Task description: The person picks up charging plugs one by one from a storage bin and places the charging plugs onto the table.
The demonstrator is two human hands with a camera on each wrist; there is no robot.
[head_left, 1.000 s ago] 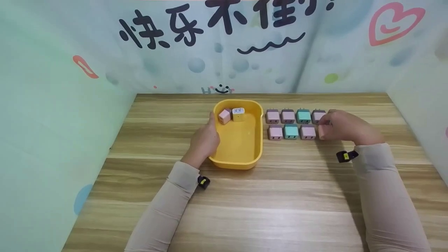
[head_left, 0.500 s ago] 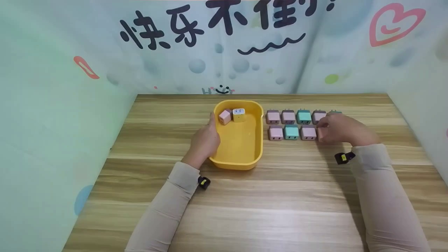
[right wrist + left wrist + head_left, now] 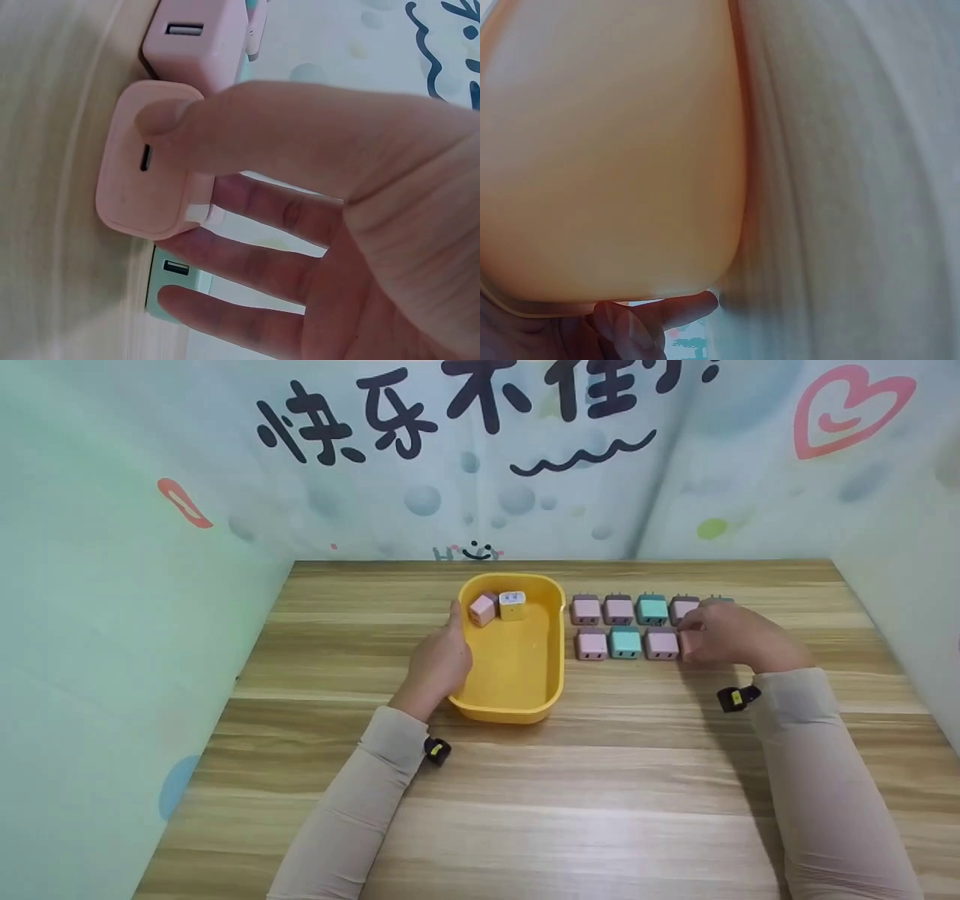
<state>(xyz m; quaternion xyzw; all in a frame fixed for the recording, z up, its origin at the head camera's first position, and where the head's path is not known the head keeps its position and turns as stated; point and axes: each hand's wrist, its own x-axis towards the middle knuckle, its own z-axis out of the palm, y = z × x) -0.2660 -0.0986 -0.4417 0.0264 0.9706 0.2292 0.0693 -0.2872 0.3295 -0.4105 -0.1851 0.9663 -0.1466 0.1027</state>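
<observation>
My left hand [image 3: 442,660] grips the left side of a yellow plastic bin [image 3: 555,682]; in the left wrist view its fingers [image 3: 634,334] lie against the bin's wall. Inside the bin are a pink plug charger [image 3: 482,610] and a yellow one with a white top [image 3: 512,606]. My right hand [image 3: 739,637] pinches a salmon-pink plug charger [image 3: 124,187] at the right end of the front row, thumb on its ported face. The right wrist view shows a pink charger [image 3: 202,41] and a green charger [image 3: 159,289] close to it.
Right of the bin, chargers stand in two rows, among them a pink one [image 3: 592,645], a teal one [image 3: 625,643] and a teal one behind [image 3: 652,610]. A printed curtain [image 3: 375,510] closes off the back of the wooden table [image 3: 570,795].
My right hand has shifted slightly left and nearer with the salmon-pink charger, and a teal charger behind it has come into view. The left hand and bin stay put.
</observation>
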